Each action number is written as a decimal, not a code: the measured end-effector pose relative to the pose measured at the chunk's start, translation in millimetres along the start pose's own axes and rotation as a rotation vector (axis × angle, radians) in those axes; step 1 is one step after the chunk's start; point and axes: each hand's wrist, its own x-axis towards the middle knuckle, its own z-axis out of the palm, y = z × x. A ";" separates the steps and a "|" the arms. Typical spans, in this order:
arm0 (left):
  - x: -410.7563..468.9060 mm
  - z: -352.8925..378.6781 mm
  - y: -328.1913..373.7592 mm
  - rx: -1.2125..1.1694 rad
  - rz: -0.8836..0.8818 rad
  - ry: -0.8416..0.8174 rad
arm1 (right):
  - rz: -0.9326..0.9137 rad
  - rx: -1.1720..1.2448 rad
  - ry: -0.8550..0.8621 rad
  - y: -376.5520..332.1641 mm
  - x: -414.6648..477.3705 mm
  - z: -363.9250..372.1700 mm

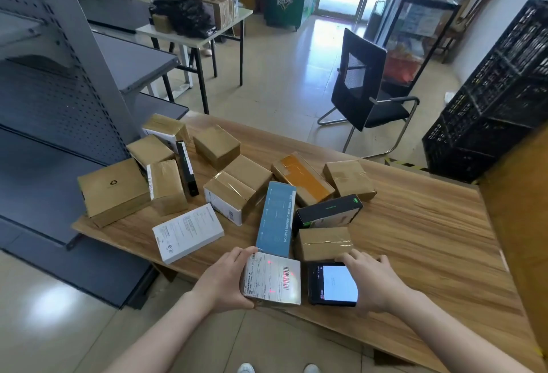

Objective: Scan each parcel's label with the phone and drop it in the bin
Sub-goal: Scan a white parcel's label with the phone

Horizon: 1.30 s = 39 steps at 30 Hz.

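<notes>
**Scan stage, near to far.** At the near edge of the table (415,239), the left hand (228,279) grips a labelled parcel (271,279). The thumb lies along its near left corner and the fingers curl over its far edge. The label faces up, and red spots of light fall on it near the barcode. Just to its right, the right hand (370,282) holds the phone (333,283) by its right side, with the lit screen facing up. Both hands are therefore closed on something.

The parcel appears to be a small, stiff carton. It is probably light, since one hand carries it. Its glossy label face may be slippery, so the best hold is across the two opposite side walls, which leaves the barcode uncovered.

Behind the hands lie a brown taped box (323,243), a blue box (275,218), a white box (188,233) and a black box (327,212). More taped cartons are spread further back, apparently still to be scanned.

Beyond the table stand a chair (364,81) and, to the right, stacked black crates (489,99). Which container serves as the bin cannot be told.
</notes>
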 end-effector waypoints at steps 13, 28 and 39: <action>-9.4 -25.9 0.1 0.053 0.038 0.053 | 0.018 0.069 0.026 1.6 -11.7 -16.2; -38.0 -85.0 -17.4 0.257 0.076 0.117 | -0.047 0.128 0.067 -14.2 -2.2 -28.6; -44.5 -112.6 -21.7 0.077 -0.004 0.301 | -0.013 0.518 0.223 -6.6 -10.5 -29.0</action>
